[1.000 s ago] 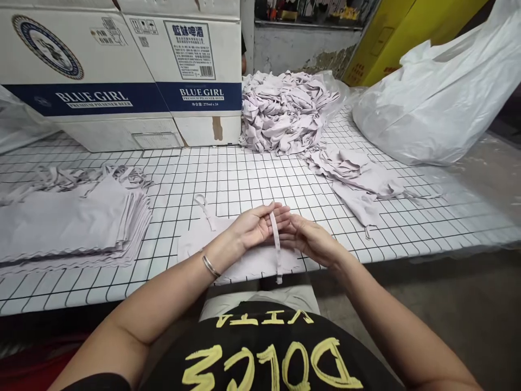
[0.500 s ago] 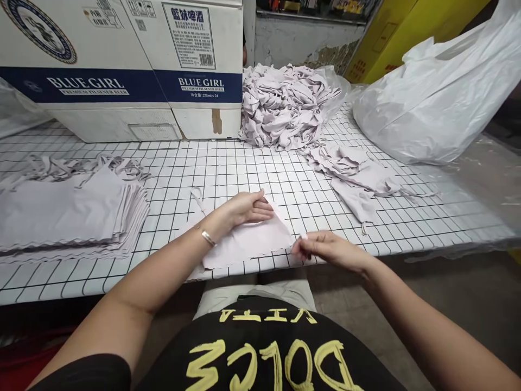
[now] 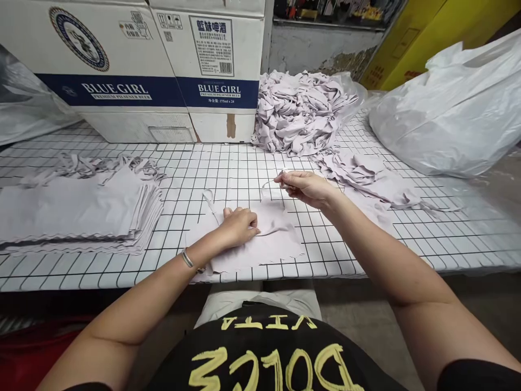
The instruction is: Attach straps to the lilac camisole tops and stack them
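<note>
A pale pink camisole (image 3: 280,247) with thin straps and wavy edges lies flat near the table's front edge. My left hand (image 3: 239,227), wearing a silver bracelet, rests on its middle with fingers curled and pinched on the cloth at a small fold. Beyond the garment's top right corner, my right hand (image 3: 303,187) pinches the end of a thin strap (image 3: 264,185), lifted slightly off the table. Another strap (image 3: 209,198) loops loosely at the garment's upper left.
A neat stack of similar garments (image 3: 73,209) is on the left. Behind stand a beer carton (image 3: 163,92) and a crumpled garment heap (image 3: 301,111). Loose pieces (image 3: 374,182) trail to the right, by a white plastic bag (image 3: 443,114). The table (image 3: 334,255) has a grid cloth.
My right hand has moved from the garment's lower right corner up and away to its top strap. My left hand has shifted slightly nearer, its fingers now curled on the cloth.
</note>
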Tool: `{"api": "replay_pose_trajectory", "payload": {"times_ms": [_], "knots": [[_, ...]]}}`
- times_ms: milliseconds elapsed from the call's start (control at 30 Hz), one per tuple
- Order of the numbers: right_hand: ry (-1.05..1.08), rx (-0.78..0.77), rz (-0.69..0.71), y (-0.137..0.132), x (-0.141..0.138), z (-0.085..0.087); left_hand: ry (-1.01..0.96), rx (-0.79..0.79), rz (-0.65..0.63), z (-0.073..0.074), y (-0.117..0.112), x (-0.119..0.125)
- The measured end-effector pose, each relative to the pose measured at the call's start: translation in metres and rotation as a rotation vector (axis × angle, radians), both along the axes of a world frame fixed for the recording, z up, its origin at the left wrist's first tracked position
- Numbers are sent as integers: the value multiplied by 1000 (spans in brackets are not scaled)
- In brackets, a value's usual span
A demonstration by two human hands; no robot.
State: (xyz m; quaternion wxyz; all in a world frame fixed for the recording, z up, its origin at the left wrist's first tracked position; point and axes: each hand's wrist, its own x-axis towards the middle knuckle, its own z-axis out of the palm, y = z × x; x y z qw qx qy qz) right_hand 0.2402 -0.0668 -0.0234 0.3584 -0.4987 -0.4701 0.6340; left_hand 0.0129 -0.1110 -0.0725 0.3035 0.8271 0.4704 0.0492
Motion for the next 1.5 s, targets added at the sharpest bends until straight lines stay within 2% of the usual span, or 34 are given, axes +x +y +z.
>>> {"api": "replay_pose_trajectory", "payload": {"times_ms": [233,367,500,600,700,767,900,1000,1200,1500], "knots": [[205,-254,-39,-5,-4,-19,-132,-146,151,1,-1,0],[257,-237,-44,-9,-10,-29,-265,-159,246,-2,-3,2],[252,-178,-23,-13,-15,-39,-344,-150,283,-2,-7,3],[228,-238,-78,-16,-18,-45,-362,-142,293,-2,-9,3],[217,-307,-58,-19,-19,-47,-371,-116,305,-5,-10,2],[199,-278,-19,-21,-20,-49,-389,-95,314,-8,-10,2],[171,-64,51,-29,-28,-54,-424,-55,327,-12,-11,2],[165,22,70,-36,-36,-58,-420,-45,333,-11,-12,3],[119,72,72,-41,-44,-62,-410,-63,356,-8,-13,5],[116,110,56,-43,-43,-67,-443,-62,375,-12,-13,5]]}}
